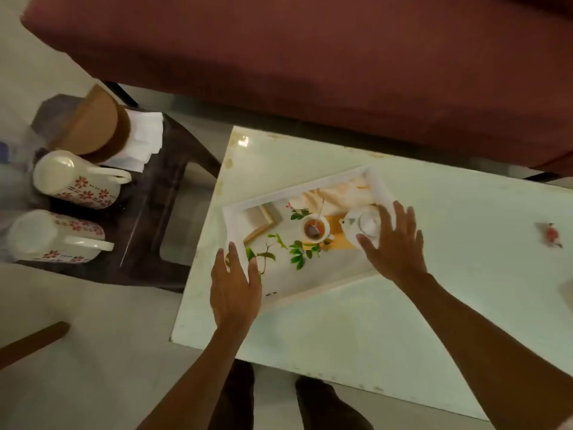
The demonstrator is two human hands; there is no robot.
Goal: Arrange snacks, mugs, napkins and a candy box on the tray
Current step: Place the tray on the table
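Tray point(235, 212), white-rimmed with a printed tea scene on its base, lies at an angle near the left end of the pale surface point(434, 321). Both hands are open with fingers spread: the left hand point(234, 287) over the tray's near-left corner, the right hand point(393, 243) over its right end. Two floral mugs point(77, 181), a stack of white napkins point(145, 138) and a brown round box point(93, 125) sit on a dark side table point(155, 212) to the left. A small wrapped candy point(552, 234) lies far right on the surface.

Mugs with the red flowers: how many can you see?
2, both lying on their sides on the dark side table: far mug, near mug. Others could be out of view.
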